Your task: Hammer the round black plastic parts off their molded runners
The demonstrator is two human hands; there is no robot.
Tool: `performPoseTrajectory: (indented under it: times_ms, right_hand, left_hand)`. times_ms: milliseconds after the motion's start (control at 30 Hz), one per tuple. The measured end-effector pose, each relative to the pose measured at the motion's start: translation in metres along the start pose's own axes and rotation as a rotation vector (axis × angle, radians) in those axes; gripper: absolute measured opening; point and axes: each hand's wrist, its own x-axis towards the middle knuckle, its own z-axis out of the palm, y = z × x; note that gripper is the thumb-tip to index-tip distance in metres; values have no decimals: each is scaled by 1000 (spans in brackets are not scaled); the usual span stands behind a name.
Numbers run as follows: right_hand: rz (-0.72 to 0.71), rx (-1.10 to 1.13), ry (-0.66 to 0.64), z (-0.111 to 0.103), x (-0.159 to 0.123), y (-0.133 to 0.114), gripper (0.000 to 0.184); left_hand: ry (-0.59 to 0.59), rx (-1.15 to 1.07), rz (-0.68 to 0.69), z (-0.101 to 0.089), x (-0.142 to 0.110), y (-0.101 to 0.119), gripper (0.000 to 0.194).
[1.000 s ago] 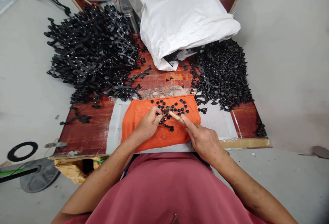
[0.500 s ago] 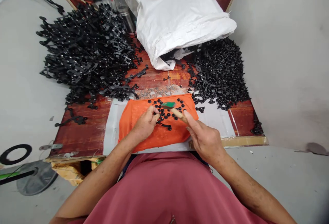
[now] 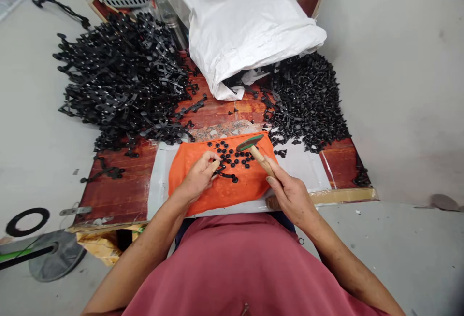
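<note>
Green-headed hammer (image 3: 255,151) is hanging farther right of the left hand (image 3: 200,173) than a second ago, right hand (image 3: 290,193) gripping its handle; left's pinching a black strip (image 3: 228,176) over the orange cloth (image 3: 224,193).

Hammer (image 3: 258,155) in right hand (image 3: 291,194)

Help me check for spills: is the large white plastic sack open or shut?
Open: the white sack gapes at its near edge, small black plastic pieces showing there.
</note>
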Motion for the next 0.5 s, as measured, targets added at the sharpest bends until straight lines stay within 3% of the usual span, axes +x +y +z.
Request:
performPoseTrajectory:
  times_ms: [133, 367, 500]
  right_hand:
    - [34, 112, 26, 6, -4, 7, 48]
    - [108, 344, -18, 13, 1, -2, 26]
    - [103, 421, -49, 18, 6, -16, 22]
  left_hand:
    - [-86, -274, -78, -5, -12, 5, 34]
    - [-346, -796, -226, -14, -35, 0, 5]
    - [-407, -1005, -231, -9, -45, -14, 5]
